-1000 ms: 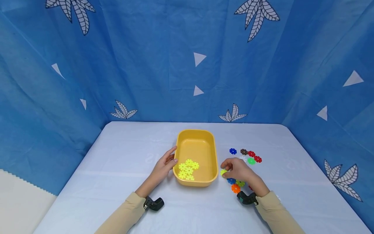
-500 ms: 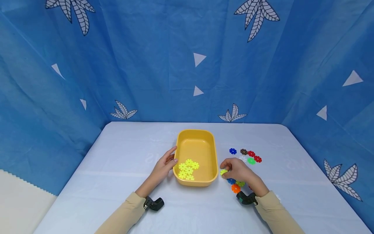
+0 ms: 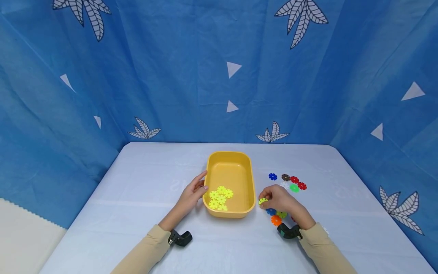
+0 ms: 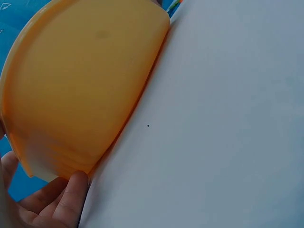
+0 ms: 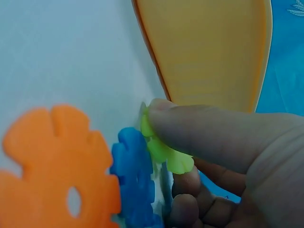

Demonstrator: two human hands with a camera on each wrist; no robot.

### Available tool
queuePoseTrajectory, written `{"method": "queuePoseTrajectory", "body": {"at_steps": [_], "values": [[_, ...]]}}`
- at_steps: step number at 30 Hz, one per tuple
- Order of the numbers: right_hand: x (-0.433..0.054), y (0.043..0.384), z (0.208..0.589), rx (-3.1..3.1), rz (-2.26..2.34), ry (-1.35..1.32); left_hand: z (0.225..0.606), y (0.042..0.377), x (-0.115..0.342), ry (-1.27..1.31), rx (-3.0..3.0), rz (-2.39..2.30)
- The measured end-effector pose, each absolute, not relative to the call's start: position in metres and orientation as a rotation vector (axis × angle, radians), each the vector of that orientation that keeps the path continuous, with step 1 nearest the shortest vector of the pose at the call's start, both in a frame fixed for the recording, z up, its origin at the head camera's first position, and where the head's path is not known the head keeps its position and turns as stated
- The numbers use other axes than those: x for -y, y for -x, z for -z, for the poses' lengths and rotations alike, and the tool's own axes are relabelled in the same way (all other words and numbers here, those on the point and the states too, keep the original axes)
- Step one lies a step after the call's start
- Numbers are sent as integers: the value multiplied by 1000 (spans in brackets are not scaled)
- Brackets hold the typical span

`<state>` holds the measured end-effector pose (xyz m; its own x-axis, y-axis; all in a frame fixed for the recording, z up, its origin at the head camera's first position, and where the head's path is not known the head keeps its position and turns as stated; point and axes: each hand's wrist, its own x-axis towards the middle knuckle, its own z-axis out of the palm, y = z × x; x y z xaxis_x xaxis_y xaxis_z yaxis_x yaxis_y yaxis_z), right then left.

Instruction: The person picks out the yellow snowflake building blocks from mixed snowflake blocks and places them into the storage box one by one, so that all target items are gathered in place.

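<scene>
A yellow plastic bin (image 3: pixel 230 215) stands mid-table with several yellow-green snowflake discs (image 3: pixel 221 199) in its near left part. My left hand (image 3: pixel 192 192) holds the bin's left side, thumb at the rim and fingers against the outer wall; the left wrist view has those fingers (image 4: pixel 71 199) low on the wall. Just right of the bin, my right hand (image 3: pixel 280 198) pinches one yellow-green snowflake disc (image 5: pixel 166 152) between thumb and fingers. A blue disc (image 5: pixel 135 175) and an orange disc (image 5: pixel 57 161) lie close by it in the right wrist view.
Beyond the right hand lie a dark blue disc (image 3: pixel 272 176), a brown disc (image 3: pixel 285 177), two red discs, a green disc (image 3: pixel 294 188) and a white one. Another yellow-green disc (image 3: pixel 282 215) is near the orange one. Blue curtains surround the white table (image 3: pixel 154 163).
The pinched yellow-green disc has shifted and tilted slightly within my right fingers, close to the same spot. My left hand and the bin stay where they were.
</scene>
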<state>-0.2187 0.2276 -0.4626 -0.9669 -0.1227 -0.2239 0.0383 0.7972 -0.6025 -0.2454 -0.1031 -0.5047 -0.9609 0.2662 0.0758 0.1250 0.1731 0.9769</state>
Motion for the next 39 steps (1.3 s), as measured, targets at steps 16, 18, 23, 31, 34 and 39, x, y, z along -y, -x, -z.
{"method": "queuePoseTrajectory", "body": {"at_steps": [16,18,23,31,34,39], "values": [[-233,225,463,-2771,1055,-34,505,246,103,-376,-2345,-1887],[-234,225,462,-2773,1068,-41,505,246,103,-374,-2340,-1889],[-239,227,463,-2748,1144,-82,506,247,102,-372,-2332,-1897],[-241,233,459,-2602,1432,-183,507,247,103,-389,-2376,-1868],[-239,235,457,-2589,1468,-215,507,247,103,-386,-2371,-1870],[-237,234,452,-2579,1496,-240,505,246,102,-374,-2347,-1886]]}}
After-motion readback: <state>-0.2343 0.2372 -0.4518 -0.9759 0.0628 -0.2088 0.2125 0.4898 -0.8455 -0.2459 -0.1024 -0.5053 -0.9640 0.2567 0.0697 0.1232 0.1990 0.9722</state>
